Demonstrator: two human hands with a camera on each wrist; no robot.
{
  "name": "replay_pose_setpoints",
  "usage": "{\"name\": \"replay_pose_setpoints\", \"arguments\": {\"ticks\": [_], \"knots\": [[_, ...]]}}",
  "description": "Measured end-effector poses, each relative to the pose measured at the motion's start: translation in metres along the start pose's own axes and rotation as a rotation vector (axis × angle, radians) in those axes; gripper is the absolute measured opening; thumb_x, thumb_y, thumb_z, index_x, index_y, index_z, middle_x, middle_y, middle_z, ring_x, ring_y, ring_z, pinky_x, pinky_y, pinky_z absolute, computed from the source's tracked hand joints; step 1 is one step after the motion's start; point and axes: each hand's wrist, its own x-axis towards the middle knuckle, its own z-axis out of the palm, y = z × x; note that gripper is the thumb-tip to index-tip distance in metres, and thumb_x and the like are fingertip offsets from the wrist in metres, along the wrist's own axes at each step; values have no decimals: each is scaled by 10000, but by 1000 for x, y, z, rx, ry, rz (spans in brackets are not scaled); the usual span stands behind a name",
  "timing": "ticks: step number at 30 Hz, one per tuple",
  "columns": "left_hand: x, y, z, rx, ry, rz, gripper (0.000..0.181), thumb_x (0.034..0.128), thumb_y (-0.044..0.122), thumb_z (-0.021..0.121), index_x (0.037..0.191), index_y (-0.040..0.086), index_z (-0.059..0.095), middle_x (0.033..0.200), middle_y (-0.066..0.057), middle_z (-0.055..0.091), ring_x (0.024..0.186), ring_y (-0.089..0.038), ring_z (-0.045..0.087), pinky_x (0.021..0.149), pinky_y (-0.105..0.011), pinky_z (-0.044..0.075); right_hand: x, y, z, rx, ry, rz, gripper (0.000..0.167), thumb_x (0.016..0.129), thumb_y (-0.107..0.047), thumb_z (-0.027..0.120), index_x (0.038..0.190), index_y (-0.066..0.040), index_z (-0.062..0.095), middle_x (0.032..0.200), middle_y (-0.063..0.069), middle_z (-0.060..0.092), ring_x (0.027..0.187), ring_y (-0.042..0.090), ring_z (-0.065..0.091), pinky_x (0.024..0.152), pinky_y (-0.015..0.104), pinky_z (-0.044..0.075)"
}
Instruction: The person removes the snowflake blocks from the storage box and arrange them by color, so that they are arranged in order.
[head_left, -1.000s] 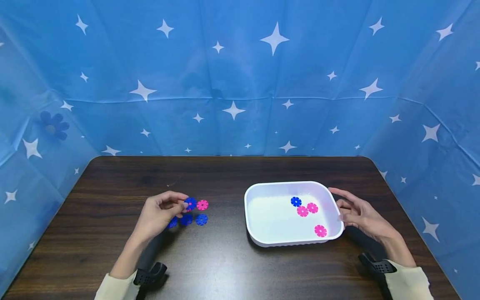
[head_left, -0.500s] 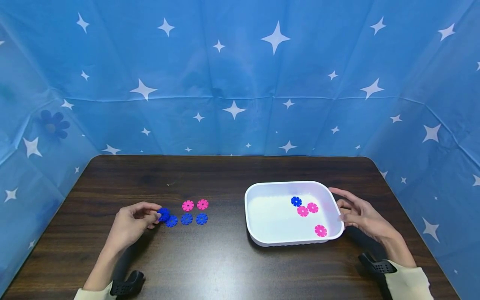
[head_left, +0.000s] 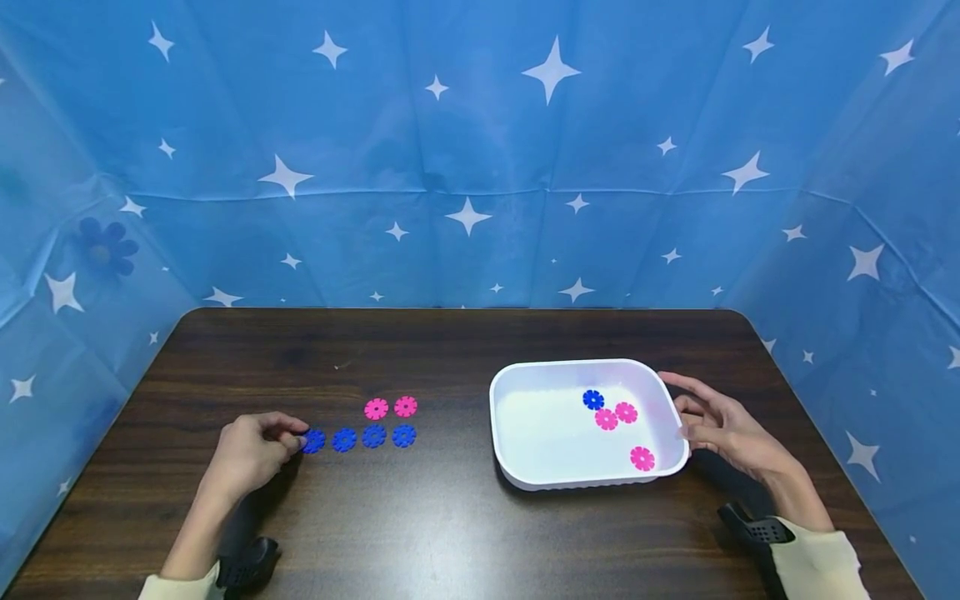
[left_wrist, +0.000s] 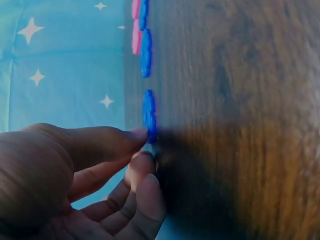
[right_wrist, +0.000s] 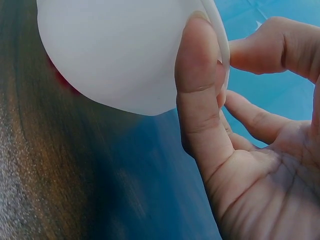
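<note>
In the head view, my left hand (head_left: 251, 454) pinches the near edge of a blue flower-shaped disc (head_left: 313, 441), which lies at the left end of a row of blue discs. The left wrist view has the thumb tip over that blue disc (left_wrist: 149, 112), with a fingertip close below. Above the row, two pink flower-shaped discs (head_left: 377, 409) lie side by side. My right hand (head_left: 731, 433) grips the right-hand rim of a white plastic basin (head_left: 551, 450); the right wrist view shows the thumb (right_wrist: 197, 60) on its wall and other fingers on the opposite side.
Inside the basin are one blue disc (head_left: 593, 400) and several pink discs (head_left: 642, 458). A dark wooden table (head_left: 450, 533) carries everything. Blue cloth with white stars (head_left: 465, 150) hangs along the back and both sides.
The left hand has moved left, leaving a pink disc beside the other pink one, then brought another blue disc down to the left end of the blue row. The right hand stays at the basin.
</note>
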Motion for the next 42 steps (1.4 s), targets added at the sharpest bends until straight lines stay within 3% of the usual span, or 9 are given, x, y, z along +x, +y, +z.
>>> {"name": "replay_pose_setpoints", "arguments": {"ticks": [4,9,15,24,32,42], "knots": [[0,1,1,54,31,31,167,952,49,661,1097,-13,716,787,-38,657,661,-166,544,539,-269,384,0,0,0,-8,4,-6,735,945,70,607,1586,-25,262,1124,116,616,891,172,723,744,399,634],[0,10,4,87,101,114,184,942,90,687,1106,14,719,828,-49,663,692,-162,564,603,-265,400,0,0,1,-10,7,-6,734,941,74,610,1585,-33,272,1113,116,619,885,175,728,741,398,634],[3,30,6,30,113,197,215,965,142,693,1143,25,720,898,-75,686,740,-172,627,577,-266,450,0,-1,0,-17,8,-8,733,941,69,610,1585,-37,276,1112,108,623,882,173,728,744,396,634],[8,63,13,-34,124,311,235,959,161,726,1168,51,720,951,-85,704,810,-185,668,662,-262,514,0,-1,1,-19,6,-5,744,943,60,612,1590,-30,256,1108,89,620,876,176,727,736,397,635],[12,97,25,-87,79,425,274,941,170,753,1198,89,704,974,-56,706,820,-148,652,727,-247,556,0,-1,0,-3,-5,-16,743,948,74,597,1595,-23,243,1100,95,621,854,182,728,695,389,636],[14,139,53,-194,-31,574,340,906,210,799,1225,143,703,1039,-25,700,891,-138,664,770,-318,585,0,-1,1,-3,-10,-24,735,946,79,596,1590,-24,257,1097,105,622,855,181,730,702,388,636]]}}
